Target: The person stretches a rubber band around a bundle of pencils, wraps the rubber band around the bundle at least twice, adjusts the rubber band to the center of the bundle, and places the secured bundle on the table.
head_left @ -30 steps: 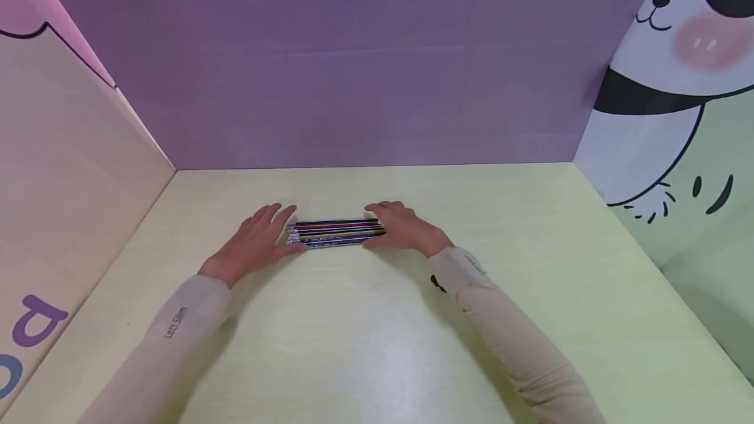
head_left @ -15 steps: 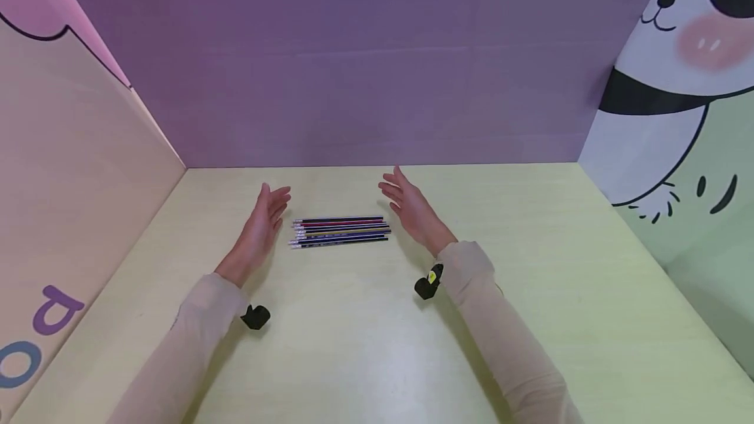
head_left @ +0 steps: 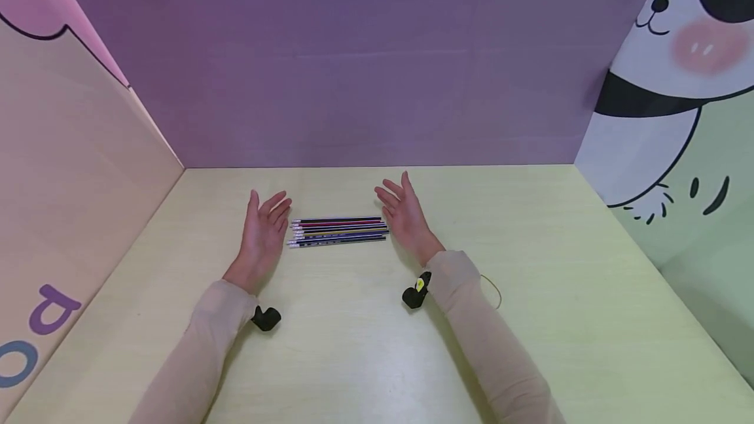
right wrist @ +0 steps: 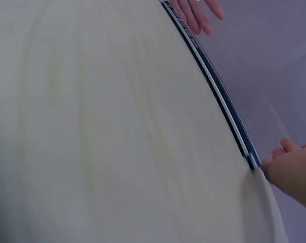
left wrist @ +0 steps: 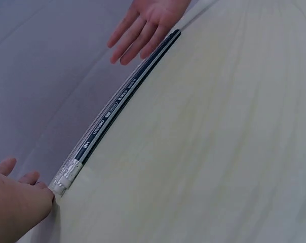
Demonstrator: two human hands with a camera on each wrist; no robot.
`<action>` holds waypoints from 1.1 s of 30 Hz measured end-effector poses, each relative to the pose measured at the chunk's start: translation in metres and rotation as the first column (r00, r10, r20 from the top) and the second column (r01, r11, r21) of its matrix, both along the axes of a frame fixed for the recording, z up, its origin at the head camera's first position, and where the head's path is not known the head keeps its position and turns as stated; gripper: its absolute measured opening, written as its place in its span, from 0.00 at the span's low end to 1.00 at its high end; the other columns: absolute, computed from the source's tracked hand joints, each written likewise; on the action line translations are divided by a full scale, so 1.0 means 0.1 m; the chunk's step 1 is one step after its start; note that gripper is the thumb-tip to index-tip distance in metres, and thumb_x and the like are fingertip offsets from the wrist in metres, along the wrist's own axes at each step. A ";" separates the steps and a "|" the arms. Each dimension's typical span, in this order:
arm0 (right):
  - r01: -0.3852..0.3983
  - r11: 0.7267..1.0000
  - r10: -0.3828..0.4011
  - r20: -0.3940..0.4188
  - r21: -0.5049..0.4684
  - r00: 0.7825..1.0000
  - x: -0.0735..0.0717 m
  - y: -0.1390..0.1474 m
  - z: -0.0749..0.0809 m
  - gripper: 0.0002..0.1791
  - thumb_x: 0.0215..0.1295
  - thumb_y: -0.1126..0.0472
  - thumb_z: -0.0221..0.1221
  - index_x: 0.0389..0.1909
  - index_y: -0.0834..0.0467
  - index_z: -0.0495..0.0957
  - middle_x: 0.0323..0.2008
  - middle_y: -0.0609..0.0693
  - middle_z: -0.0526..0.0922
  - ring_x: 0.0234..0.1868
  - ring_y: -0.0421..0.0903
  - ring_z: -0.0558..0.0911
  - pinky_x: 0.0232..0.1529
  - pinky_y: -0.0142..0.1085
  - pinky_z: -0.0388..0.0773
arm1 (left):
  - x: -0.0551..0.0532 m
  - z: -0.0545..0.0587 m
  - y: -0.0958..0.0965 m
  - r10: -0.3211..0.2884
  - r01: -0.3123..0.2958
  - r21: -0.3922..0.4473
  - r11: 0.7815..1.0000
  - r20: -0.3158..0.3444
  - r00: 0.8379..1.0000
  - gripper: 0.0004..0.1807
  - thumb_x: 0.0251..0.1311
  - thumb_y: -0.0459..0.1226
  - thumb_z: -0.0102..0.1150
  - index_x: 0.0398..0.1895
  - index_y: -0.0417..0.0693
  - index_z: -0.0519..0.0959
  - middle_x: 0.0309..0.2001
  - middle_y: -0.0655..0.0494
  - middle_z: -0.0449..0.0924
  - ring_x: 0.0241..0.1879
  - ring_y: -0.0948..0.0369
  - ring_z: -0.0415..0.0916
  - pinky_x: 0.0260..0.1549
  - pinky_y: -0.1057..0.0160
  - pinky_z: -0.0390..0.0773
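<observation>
Several pencils [head_left: 340, 231] lie side by side in a flat row on the pale table, their white eraser ends to the left. In the left wrist view, the nearest pencil [left wrist: 115, 109] is dark with pale stripes and small lettering. My left hand [head_left: 263, 234] is beside the eraser ends, palm turned up and inward, fingers relaxed and holding nothing. At the other end of the row is my right hand [head_left: 406, 221], its palm also turned up, fingers loosely spread and holding nothing. Whether either hand brushes the pencils is hard to tell.
The light wooden table [head_left: 353, 345] meets a purple back wall [head_left: 353, 70]. A pink-beige panel [head_left: 76, 149] stands at left and a panda-printed panel [head_left: 677, 149] at right. Small black cameras [head_left: 267, 319] sit at both wrists.
Both hands came off the ends of the pencil row and turned their palms upward. Since half a second ago they have opened out slightly more; the pencils lie still.
</observation>
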State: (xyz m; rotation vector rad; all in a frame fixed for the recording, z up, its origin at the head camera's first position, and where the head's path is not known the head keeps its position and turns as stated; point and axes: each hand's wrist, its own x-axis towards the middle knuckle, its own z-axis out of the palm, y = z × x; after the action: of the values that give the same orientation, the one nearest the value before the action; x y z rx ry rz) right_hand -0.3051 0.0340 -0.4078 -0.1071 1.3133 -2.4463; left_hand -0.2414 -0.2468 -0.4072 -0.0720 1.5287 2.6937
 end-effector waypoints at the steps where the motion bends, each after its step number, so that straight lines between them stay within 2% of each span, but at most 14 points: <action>1: 0.006 1.000 -0.006 0.001 -0.002 1.000 0.01 -0.02 -0.01 0.43 0.75 0.32 0.37 0.78 0.58 0.52 0.76 0.56 0.58 0.78 0.48 0.53 0.77 0.39 0.44 | 0.00 -0.01 0.01 0.002 -0.002 0.017 1.000 -0.003 1.000 0.45 0.72 0.66 0.25 0.80 0.45 0.44 0.80 0.47 0.39 0.79 0.59 0.36 0.75 0.66 0.36; 5: 0.050 0.997 -0.048 -0.038 0.052 0.998 0.06 -0.07 -0.04 0.44 0.74 0.31 0.38 0.77 0.59 0.54 0.75 0.57 0.61 0.77 0.47 0.56 0.77 0.38 0.42 | -0.01 -0.05 0.06 -0.017 0.018 0.028 0.999 -0.041 0.999 0.44 0.73 0.65 0.25 0.80 0.46 0.44 0.80 0.48 0.38 0.79 0.58 0.34 0.75 0.64 0.36; 9: 0.109 0.988 -0.102 -0.065 0.108 0.993 0.10 -0.05 -0.06 0.42 0.74 0.33 0.40 0.75 0.61 0.58 0.72 0.57 0.66 0.76 0.48 0.58 0.77 0.38 0.42 | 0.00 -0.06 0.12 -0.031 0.029 -0.029 0.999 -0.079 0.996 0.43 0.73 0.64 0.25 0.80 0.46 0.46 0.80 0.49 0.39 0.79 0.56 0.34 0.76 0.61 0.35; 11: 0.104 0.988 -0.097 -0.064 0.118 0.993 0.12 -0.04 -0.08 0.40 0.75 0.35 0.41 0.74 0.60 0.59 0.72 0.56 0.66 0.76 0.47 0.57 0.77 0.38 0.41 | 0.01 -0.06 0.16 -0.030 0.024 -0.069 0.997 -0.085 0.996 0.43 0.74 0.64 0.25 0.80 0.46 0.47 0.80 0.48 0.41 0.79 0.56 0.35 0.76 0.61 0.35; 15: 0.003 0.981 0.019 -0.112 0.194 0.994 0.13 -0.03 -0.12 0.34 0.79 0.41 0.40 0.75 0.58 0.59 0.78 0.49 0.54 0.79 0.43 0.47 0.77 0.39 0.35 | 0.04 -0.05 0.23 -0.024 0.012 -0.140 0.990 -0.082 0.996 0.42 0.74 0.64 0.24 0.79 0.45 0.51 0.80 0.48 0.44 0.79 0.58 0.39 0.75 0.63 0.36; 18: -0.052 0.944 0.112 -0.168 0.325 0.979 0.14 -0.02 -0.14 0.30 0.80 0.44 0.42 0.75 0.54 0.62 0.79 0.43 0.48 0.79 0.41 0.42 0.77 0.41 0.35 | 0.06 -0.04 0.28 -0.020 0.004 -0.180 0.984 -0.085 0.996 0.41 0.75 0.63 0.24 0.78 0.44 0.53 0.79 0.47 0.45 0.78 0.59 0.41 0.75 0.64 0.36; 22: -0.064 0.893 0.168 -0.199 0.445 0.966 0.17 0.01 -0.14 0.27 0.78 0.44 0.47 0.72 0.48 0.67 0.76 0.40 0.57 0.77 0.41 0.50 0.77 0.46 0.42 | 0.08 -0.03 0.30 -0.041 0.019 -0.268 0.963 -0.075 0.996 0.39 0.76 0.62 0.23 0.78 0.47 0.53 0.79 0.51 0.46 0.78 0.60 0.40 0.75 0.63 0.35; 24: -0.052 0.881 0.172 -0.215 0.470 0.961 0.18 0.02 -0.13 0.26 0.77 0.44 0.49 0.71 0.47 0.68 0.73 0.39 0.62 0.76 0.40 0.55 0.76 0.46 0.45 | 0.09 0.00 0.28 -0.057 0.032 -0.352 0.936 -0.061 0.997 0.39 0.75 0.63 0.24 0.79 0.50 0.53 0.79 0.56 0.47 0.78 0.61 0.39 0.75 0.62 0.35; 25: -0.038 0.878 0.169 -0.233 0.478 0.958 0.18 0.02 -0.12 0.26 0.76 0.45 0.50 0.71 0.48 0.68 0.72 0.40 0.65 0.75 0.41 0.58 0.76 0.45 0.47 | 0.09 0.01 0.27 -0.069 0.039 -0.403 0.915 -0.060 0.996 0.39 0.75 0.63 0.24 0.79 0.51 0.53 0.79 0.57 0.47 0.78 0.61 0.38 0.76 0.61 0.35; 28: -0.004 0.871 0.161 -0.277 0.492 0.947 0.18 0.01 -0.08 0.27 0.76 0.46 0.52 0.71 0.50 0.68 0.70 0.42 0.68 0.74 0.43 0.61 0.76 0.44 0.49 | 0.09 0.05 0.23 -0.109 0.052 -0.571 0.819 -0.066 0.992 0.39 0.75 0.63 0.24 0.79 0.51 0.53 0.80 0.57 0.45 0.79 0.58 0.36 0.76 0.56 0.35; 29: -0.007 0.870 0.165 -0.278 0.494 0.946 0.19 0.00 -0.07 0.27 0.75 0.46 0.53 0.71 0.50 0.68 0.70 0.42 0.68 0.74 0.43 0.61 0.76 0.44 0.50 | 0.08 0.06 0.22 -0.123 0.056 -0.623 0.780 -0.065 0.990 0.39 0.75 0.63 0.24 0.79 0.51 0.53 0.80 0.56 0.44 0.79 0.57 0.35 0.76 0.53 0.35; 31: -0.023 0.868 0.180 -0.271 0.496 0.946 0.21 -0.03 -0.04 0.28 0.75 0.45 0.53 0.71 0.50 0.68 0.71 0.43 0.67 0.74 0.44 0.61 0.76 0.45 0.50 | 0.07 0.07 0.21 -0.151 0.065 -0.695 0.716 -0.063 0.987 0.38 0.75 0.62 0.24 0.78 0.50 0.55 0.80 0.53 0.44 0.79 0.54 0.35 0.76 0.48 0.36; 32: -0.034 0.869 0.187 -0.264 0.493 0.946 0.22 -0.05 -0.03 0.28 0.75 0.45 0.53 0.71 0.50 0.68 0.71 0.43 0.67 0.74 0.44 0.60 0.76 0.46 0.50 | 0.06 0.06 0.21 -0.164 0.074 -0.720 0.690 -0.056 0.985 0.37 0.76 0.61 0.26 0.78 0.51 0.56 0.80 0.52 0.44 0.79 0.53 0.36 0.75 0.46 0.36; 33: -0.037 0.871 0.184 -0.255 0.490 0.949 0.23 -0.07 -0.02 0.28 0.75 0.45 0.53 0.71 0.50 0.68 0.70 0.43 0.68 0.74 0.44 0.61 0.76 0.46 0.50 | 0.06 0.05 0.21 -0.171 0.086 -0.729 0.679 -0.044 0.984 0.36 0.76 0.60 0.29 0.78 0.51 0.57 0.80 0.52 0.45 0.79 0.52 0.37 0.75 0.44 0.37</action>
State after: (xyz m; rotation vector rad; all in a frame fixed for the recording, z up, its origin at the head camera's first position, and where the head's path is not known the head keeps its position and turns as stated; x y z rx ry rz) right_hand -0.2821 0.0275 -0.4099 -0.4191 1.9482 -1.9867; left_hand -0.2353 -0.2257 -0.4017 0.1581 2.4340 1.8336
